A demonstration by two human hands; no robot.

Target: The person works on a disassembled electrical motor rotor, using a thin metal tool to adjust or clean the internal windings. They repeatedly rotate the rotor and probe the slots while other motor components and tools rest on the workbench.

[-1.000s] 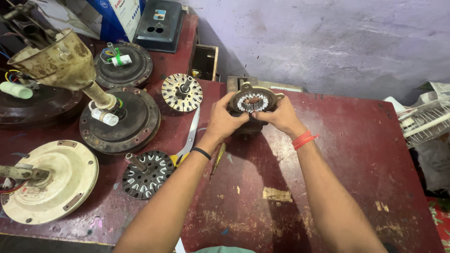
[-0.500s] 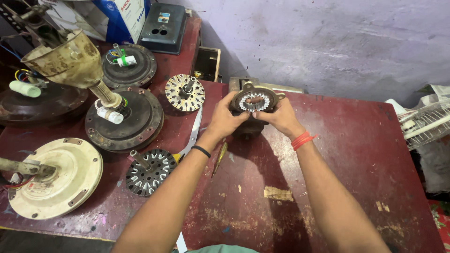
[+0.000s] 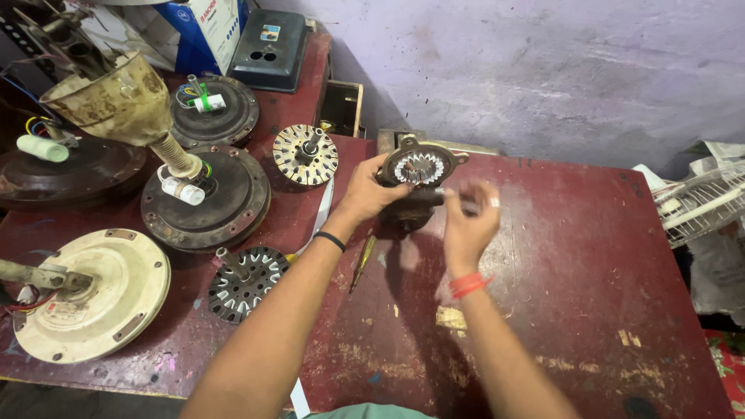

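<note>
Red workbench [image 3: 590, 295], worn and paint-chipped, filling the frame below a grey wall. At 9 o'clock of centre, dark round fan motor housing [image 3: 206, 198] with a rusty cream canopy [image 3: 116, 101] tilted over its shaft; at 8 o'clock, cream fan motor cover [image 3: 93, 295] lying flat. Between these and the forearms, slotted rotor disc [image 3: 247, 283] at 7 o'clock and wound stator [image 3: 306, 155] at 10 o'clock, both flat on the bench.

Near centre, slightly toward 12 o'clock, small motor stator [image 3: 420, 169], dark body with bright toothed core facing up, raised above the bench. Left hand [image 3: 371, 190] at the stator's 9 o'clock: fingers curled closed round its left rim and underside, thumb on the near edge, gripping. Right hand [image 3: 470, 225] at the stator's 4 o'clock, just beside it and apart from the rim, blurred; fingers partly bent, pinching a thin pale rod-like item, identity unclear. Yellow-handled screwdriver [image 3: 362, 260] on the bench at 6 o'clock of the left wrist.
</note>
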